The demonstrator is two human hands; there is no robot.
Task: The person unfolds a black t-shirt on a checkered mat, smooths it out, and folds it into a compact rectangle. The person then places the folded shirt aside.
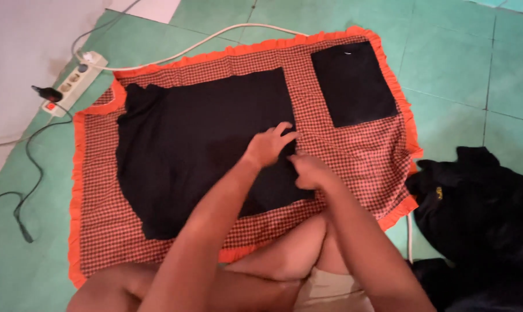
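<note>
While black cloth [198, 150] lies lengthwise left-right, left hand [268, 145] flat, right hand [310, 172] grip pinches edge.

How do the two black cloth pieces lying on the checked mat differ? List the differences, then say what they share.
The large black cloth covers much of the checked mat; the small black cloth fills only a far corner. The large one has uneven, irregular edges; the small one is a neat rectangle. The left hand and right hand touch the large one's edge; the small one lies untouched. Both lie flat.
</note>
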